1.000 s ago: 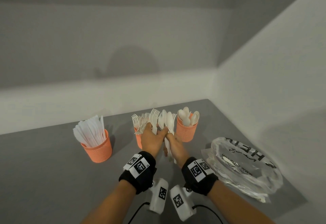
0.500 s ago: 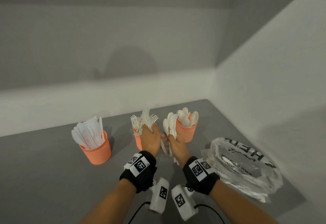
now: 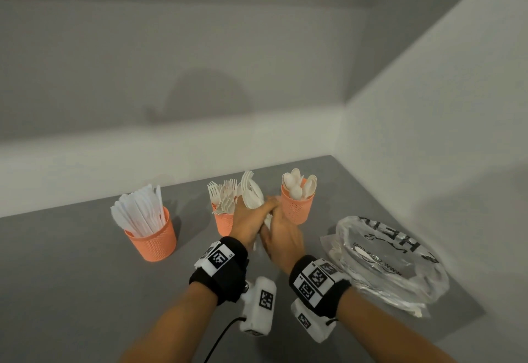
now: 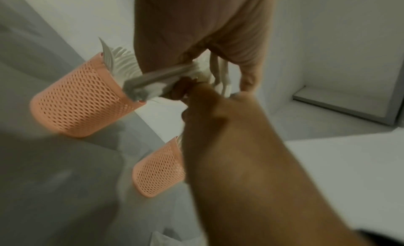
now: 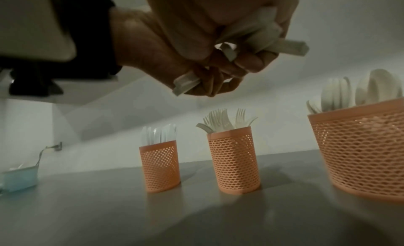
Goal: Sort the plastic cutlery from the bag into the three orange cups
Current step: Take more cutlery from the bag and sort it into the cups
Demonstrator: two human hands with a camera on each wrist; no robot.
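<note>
Three orange mesh cups stand in a row on the grey table: the left cup (image 3: 150, 238) with knives, the middle cup (image 3: 223, 224) with forks, the right cup (image 3: 297, 209) with spoons (image 3: 298, 184). Pressed together just in front of the middle and right cups, my left hand (image 3: 247, 224) and right hand (image 3: 281, 234) both grip one bunch of white cutlery (image 3: 251, 194), forks and spoons mixed. Its heads point up and away. In the right wrist view the fingers of both hands curl round the handles (image 5: 262, 40). The clear plastic bag (image 3: 391, 259) lies at the right.
White walls close the table at the back and right, behind the cups and beside the bag. A pale blue box (image 5: 19, 177) sits far left on the table. Bare grey tabletop (image 3: 71, 291) stretches to the front left.
Half a second ago each hand held its own bunch a little apart. The hands have since closed together, and the cutlery stands as one bunch between them.
</note>
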